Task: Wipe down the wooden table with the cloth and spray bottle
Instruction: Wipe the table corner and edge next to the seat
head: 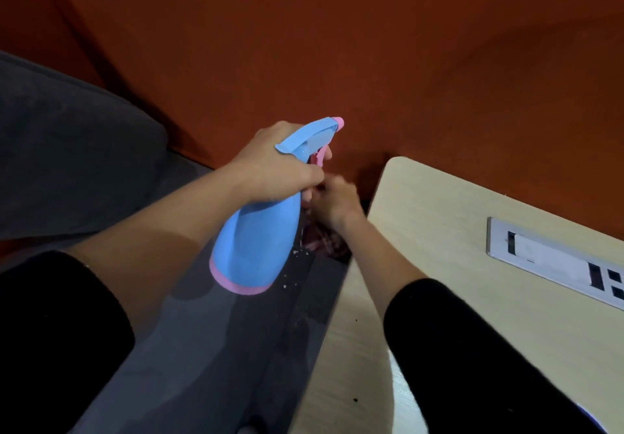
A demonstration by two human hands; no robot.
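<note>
Gripping blue spray bottle (260,237) in left hand (270,170) over grey seat (67,163), clutching dark cloth (320,241) in right hand (334,204) at far-left corner of pale wooden bench (439,231), orange wall (337,45) beyond.

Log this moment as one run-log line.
left grip: holds spray bottle over grey seat | right grip: blurred, low by table corner, hold unclear | table: not being wiped
</note>
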